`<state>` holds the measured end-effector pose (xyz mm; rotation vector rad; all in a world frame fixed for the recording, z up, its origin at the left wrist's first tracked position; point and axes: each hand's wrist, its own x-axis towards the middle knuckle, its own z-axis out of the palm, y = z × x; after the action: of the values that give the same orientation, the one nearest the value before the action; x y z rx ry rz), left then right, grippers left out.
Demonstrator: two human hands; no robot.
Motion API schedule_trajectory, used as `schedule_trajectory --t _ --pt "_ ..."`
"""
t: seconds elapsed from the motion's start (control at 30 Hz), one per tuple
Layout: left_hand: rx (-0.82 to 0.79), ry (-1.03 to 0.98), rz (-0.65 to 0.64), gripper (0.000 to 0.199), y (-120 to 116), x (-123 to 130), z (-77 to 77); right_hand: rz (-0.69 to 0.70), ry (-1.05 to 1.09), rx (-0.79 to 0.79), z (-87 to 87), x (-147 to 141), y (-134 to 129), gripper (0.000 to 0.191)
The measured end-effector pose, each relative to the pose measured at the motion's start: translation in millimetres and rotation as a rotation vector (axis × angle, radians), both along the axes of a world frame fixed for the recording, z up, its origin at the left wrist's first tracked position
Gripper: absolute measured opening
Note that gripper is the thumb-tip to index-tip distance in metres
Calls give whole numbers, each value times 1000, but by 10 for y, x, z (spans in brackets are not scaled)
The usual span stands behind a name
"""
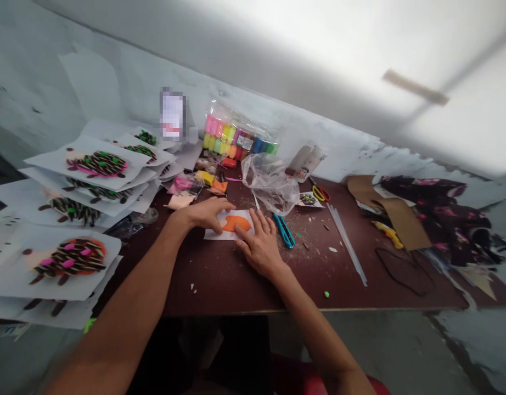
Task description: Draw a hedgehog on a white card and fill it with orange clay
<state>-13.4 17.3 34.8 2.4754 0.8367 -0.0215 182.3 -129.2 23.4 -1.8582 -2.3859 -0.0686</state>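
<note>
Your left forearm (125,291) and right forearm (310,329) reach across a dark red table (220,285) to a white paper (220,231).
Your left hand (206,214) rests at the paper's left side and your right hand (259,244) at its lower right. The fingers (255,219) of both lie released and spread, neither clenched nor grasping anything, pressing on the sheet beside orange clay (239,223), which sits on the paper between your hands. From the paper, teal scissors (284,230) lie just right, a plastic bag (271,184) just behind, a tub of coloured clay (236,131) farther behind, and stacked clay pictures (67,263) well left.
</note>
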Motion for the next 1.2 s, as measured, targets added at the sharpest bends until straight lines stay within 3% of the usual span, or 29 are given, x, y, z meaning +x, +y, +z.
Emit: schedule_trajectory --t 0.2,1.0,1.2 --pt "-9 -1 21 83 -14 8 3 73 -9 -13 9 -8 -16 41" --pt "-16 -17 -9 84 34 -15 -47 -71 -43 64 -14 95 -100 36" --pt "-31 -11 5 83 12 -15 -15 -15 2 57 -3 84 -109 37"
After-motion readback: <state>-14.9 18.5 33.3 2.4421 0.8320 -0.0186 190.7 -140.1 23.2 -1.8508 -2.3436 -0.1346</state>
